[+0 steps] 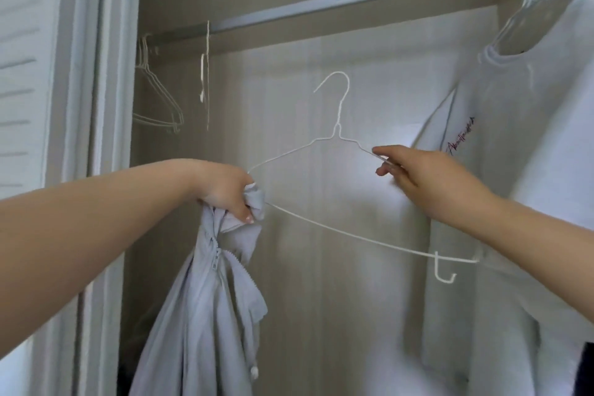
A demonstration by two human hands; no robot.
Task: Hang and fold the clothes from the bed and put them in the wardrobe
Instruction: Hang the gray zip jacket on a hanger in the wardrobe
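An open wardrobe is seen from close in, its louvred door folded back at the left and a pale rail running across the top. On the rail at the right a white T-shirt is hung on a wire hanger, with more bare hangers bunched above it; at the far left a few empty hangers are hung from the same rail. A pale grey zip-up jacket is held up in front of the wardrobe, bunched at its top in the left hand, whose fingers are curled tightly round the cloth and one end of a white wire hanger. The other shoulder of that hanger is pinched between the thumb and fingers of the right hand. Slanted red script is printed on the T-shirt's chest, too blurred to be read.
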